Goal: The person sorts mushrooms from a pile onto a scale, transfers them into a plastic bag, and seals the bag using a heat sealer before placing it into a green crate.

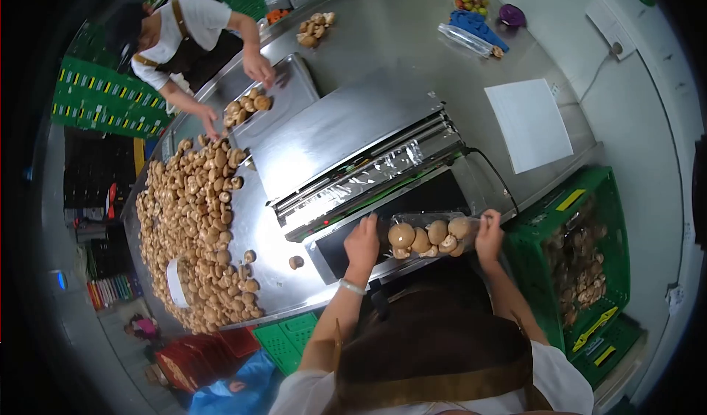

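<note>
A clear plastic-wrapped pack of brown mushrooms (431,236) is held up in front of my body, over the near edge of the steel table. At its left end, my left hand (362,244) is closed on the plastic. My right hand (488,237) pinches the wrap at the opposite end. Just beyond the pack stands a film-wrapping machine (368,183) with a shiny strip of film along its bar. Its dark plate (434,194) lies partly behind my hands and the pack.
Loose mushrooms (191,223) form a large heap on the table's left side. Across the table, a co-worker's hands (258,67) are over a metal tray with mushrooms. A green crate (618,231) with packed mushrooms stands at my right. A white sheet (526,124) lies on the table.
</note>
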A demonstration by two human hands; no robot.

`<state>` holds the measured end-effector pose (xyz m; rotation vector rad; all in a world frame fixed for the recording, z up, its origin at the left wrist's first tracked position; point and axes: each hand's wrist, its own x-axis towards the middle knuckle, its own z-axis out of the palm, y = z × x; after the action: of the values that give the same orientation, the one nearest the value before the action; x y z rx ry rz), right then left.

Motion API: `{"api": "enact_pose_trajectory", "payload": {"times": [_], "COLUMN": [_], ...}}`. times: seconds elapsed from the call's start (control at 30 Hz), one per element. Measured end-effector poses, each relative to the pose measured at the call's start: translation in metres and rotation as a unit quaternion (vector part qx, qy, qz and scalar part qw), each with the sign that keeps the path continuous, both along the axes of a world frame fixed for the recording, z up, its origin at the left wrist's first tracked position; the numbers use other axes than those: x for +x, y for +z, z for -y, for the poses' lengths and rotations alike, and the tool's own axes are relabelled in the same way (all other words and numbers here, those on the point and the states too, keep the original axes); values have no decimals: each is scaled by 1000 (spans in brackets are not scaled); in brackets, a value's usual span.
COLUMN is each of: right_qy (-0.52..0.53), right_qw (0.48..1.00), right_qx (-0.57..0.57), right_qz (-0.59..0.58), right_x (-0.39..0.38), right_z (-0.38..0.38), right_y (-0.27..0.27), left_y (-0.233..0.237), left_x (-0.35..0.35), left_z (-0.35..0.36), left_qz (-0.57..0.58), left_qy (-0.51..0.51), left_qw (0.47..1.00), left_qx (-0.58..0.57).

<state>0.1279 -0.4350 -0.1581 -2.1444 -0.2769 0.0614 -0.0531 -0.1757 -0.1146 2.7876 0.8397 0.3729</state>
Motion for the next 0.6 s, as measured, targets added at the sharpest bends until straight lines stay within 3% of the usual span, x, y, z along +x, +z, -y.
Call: {"api": "enact_pose_trajectory", "payload": {"times": [0.07,0.1,0.13,0.17,0.2,0.23,0.27,0.33,0.4,0.43,0.5,0.53,0.57,0.6], "right_qy": [-40,-20,61,133,169,207,250,335,415,452,514,524,536,531], "right_qw": [998,982,929,838,825,824,808,743,692,683,698,735,756,784], "right_qx": [-31,178,346,492,476,426,389,365,358,348,306,206,103,-140], "right_qz": [41,-67,-119,-193,-254,-309,-366,-451,-470,-456,-393,-378,-361,-290], "right_x": [-24,-31,-35,-37,-46,-55,-65,-76,-77,-71,-51,-30,-10,10], "right_z": [-14,-10,-10,-12,-4,2,7,6,2,-1,-3,10,23,23], "right_y": [-37,-71,-73,-69,-59,-26,14,86,140,158,178,198,218,226], "left_y": [2,9,15,19,21,19,22,76,108,120,144,156,172,186], "left_x": [38,53,56,62,69,73,69,64,43,46,60,66,73,77], "left_z": [2,8,16,24,32,44,54,74,77,81,90,94,102,109], "left_qz": [58,40,65,88,106,217,215,160,94,163,100,82,45,-7], "left_qy": [-103,-163,-129,-95,-62,-88,-67,-152,-61,-183,-385,-478,-498,-476], "left_qw": [993,985,977,950,906,764,642,705,610,559,567,555,523,499], "left_qx": [-15,-27,-157,-283,-405,-601,-733,-675,-784,-792,-721,-676,-691,-724]}}
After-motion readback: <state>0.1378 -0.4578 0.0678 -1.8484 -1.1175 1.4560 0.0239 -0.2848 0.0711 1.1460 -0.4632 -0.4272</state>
